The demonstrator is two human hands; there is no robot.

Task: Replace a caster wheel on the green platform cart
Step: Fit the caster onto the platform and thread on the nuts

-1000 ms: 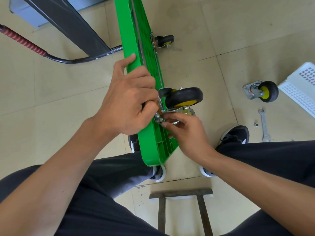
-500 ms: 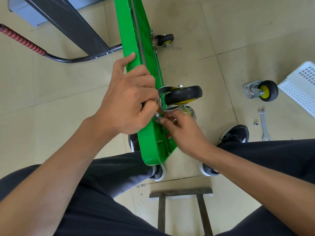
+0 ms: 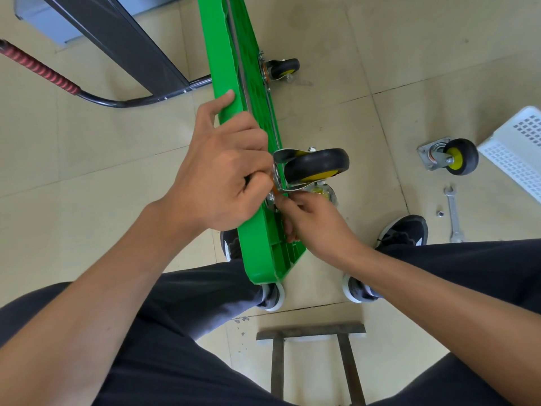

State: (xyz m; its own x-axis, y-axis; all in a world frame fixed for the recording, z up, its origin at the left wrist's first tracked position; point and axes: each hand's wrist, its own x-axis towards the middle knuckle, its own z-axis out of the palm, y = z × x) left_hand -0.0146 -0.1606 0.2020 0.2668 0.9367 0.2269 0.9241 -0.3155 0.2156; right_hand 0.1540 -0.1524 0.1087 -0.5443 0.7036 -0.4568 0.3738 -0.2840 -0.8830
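Note:
The green platform cart point(image 3: 234, 60) stands on its edge between my feet. A black caster wheel with a yellow hub point(image 3: 317, 164) sits against its underside on a metal plate. My left hand point(image 3: 222, 171) wraps over the cart's top edge, fingers closed on something small at the plate; what it is stays hidden. My right hand point(image 3: 310, 221) pinches at the plate's lower corner from the wheel side. A second caster wheel point(image 3: 285, 68) is mounted farther along the cart. A loose caster wheel point(image 3: 450, 155) lies on the floor to the right.
A wrench point(image 3: 453, 213) and a small nut point(image 3: 440, 213) lie on the tiled floor at the right, next to a white perforated basket point(image 3: 518, 150). The cart's folded handle with its red grip point(image 3: 41, 68) rests at the left. A metal stool frame point(image 3: 310, 332) is below me.
My right hand has slid up and closer to the caster plate's lower corner. The wheel has swivelled slightly. My left hand has stayed in place.

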